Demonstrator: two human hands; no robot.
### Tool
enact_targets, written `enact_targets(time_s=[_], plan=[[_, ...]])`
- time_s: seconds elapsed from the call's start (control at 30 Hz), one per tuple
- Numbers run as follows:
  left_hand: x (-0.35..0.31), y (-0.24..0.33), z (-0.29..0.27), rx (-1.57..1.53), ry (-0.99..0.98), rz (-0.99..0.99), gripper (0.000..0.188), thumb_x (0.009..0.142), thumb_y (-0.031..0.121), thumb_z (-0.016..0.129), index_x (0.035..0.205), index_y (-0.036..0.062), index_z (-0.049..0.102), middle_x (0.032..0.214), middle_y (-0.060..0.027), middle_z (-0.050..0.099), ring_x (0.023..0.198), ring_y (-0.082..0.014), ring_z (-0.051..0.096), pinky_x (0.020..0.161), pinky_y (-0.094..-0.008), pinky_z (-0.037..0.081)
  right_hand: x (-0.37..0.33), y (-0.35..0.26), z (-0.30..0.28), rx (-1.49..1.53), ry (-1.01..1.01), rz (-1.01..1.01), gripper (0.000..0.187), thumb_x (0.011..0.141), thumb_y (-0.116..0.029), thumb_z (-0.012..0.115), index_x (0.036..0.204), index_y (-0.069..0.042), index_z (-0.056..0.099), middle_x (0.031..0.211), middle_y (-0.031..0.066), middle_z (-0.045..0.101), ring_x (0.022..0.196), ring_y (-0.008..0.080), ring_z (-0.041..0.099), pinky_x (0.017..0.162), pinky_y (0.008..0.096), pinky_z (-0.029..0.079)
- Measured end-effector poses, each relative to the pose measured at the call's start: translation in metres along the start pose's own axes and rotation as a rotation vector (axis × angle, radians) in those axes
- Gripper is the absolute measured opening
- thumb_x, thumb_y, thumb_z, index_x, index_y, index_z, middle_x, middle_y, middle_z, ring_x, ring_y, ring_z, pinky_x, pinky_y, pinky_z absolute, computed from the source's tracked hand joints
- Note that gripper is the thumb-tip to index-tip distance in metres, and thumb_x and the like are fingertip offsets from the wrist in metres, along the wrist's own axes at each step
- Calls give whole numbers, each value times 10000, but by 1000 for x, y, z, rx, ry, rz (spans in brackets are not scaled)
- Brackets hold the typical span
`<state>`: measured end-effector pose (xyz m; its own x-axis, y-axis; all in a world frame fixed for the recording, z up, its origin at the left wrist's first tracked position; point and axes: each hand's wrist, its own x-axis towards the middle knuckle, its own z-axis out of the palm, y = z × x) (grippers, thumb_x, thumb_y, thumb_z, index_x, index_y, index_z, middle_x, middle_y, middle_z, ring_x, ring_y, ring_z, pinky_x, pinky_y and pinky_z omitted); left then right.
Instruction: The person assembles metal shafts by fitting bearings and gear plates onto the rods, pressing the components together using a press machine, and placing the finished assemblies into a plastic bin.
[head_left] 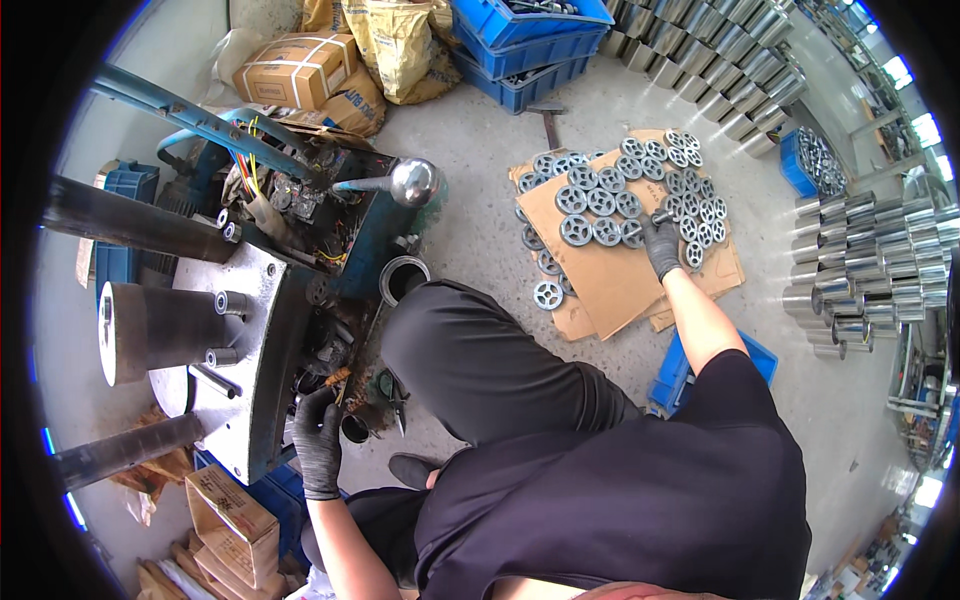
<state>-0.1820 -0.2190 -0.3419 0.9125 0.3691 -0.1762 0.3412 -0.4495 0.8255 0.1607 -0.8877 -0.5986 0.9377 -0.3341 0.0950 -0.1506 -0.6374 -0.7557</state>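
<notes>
At the front edge of the press, my left hand hovers in a dark grey glove, thumb and fingers a little apart, with nothing visible in it. Just beyond its fingertips is a small orange-brown handle. My right hand, gloved alike, reaches over the cardboard on the floor. Its fingers are closed round a short metal cylinder. Around it lie many grey spoked wheels. On the press plate stand or lie small metal sleeves and a dark rod.
Thick columns rise from the press, and a lever with a shiny ball knob juts out. Blue crates are stacked at the back. Shiny metal cylinders stand in rows on the right. A hammer lies on the floor.
</notes>
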Motion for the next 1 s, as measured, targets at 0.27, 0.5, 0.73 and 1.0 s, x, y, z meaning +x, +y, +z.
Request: enact_targets(time_s=[0.27, 0.5, 0.73, 1.0], plan=[[4, -1, 3, 60, 9, 38, 225, 976, 17, 664, 1200, 4, 665, 1099, -91, 716, 1027, -182, 679, 947, -327, 536, 5, 38, 30, 224, -105, 234, 549, 785, -333, 899, 1162, -21, 650, 991, 78, 728, 886, 185, 677, 824, 357, 542], [6, 1, 8, 45, -15, 22, 231, 973, 10, 660, 1204, 8, 662, 1097, -83, 713, 1019, -177, 677, 945, -317, 527, 31, 32, 65, -174, -38, 497, 422, 819, -366, 705, 1063, -22, 693, 1108, 248, 732, 983, 369, 698, 858, 432, 540], [3, 10, 5, 90, -20, 60, 234, 965, 17, 666, 1199, 0, 673, 1107, -100, 688, 1048, -201, 664, 950, -334, 525, 13, -41, 42, -591, -201, -6, 374, 904, -336, 685, 1191, -95, 692, 1198, 247, 675, 1118, 443, 665, 937, 506, 566], [-8, 19, 2, 125, 20, 148, 216, 923, 3, 680, 1137, 2, 703, 1097, -144, 682, 1029, -271, 692, 920, -374, 547, -42, -88, 44, -655, -116, 37, 477, 935, -511, 663, 1254, -157, 675, 1325, 257, 579, 1138, 487, 638, 991, 541, 537]])
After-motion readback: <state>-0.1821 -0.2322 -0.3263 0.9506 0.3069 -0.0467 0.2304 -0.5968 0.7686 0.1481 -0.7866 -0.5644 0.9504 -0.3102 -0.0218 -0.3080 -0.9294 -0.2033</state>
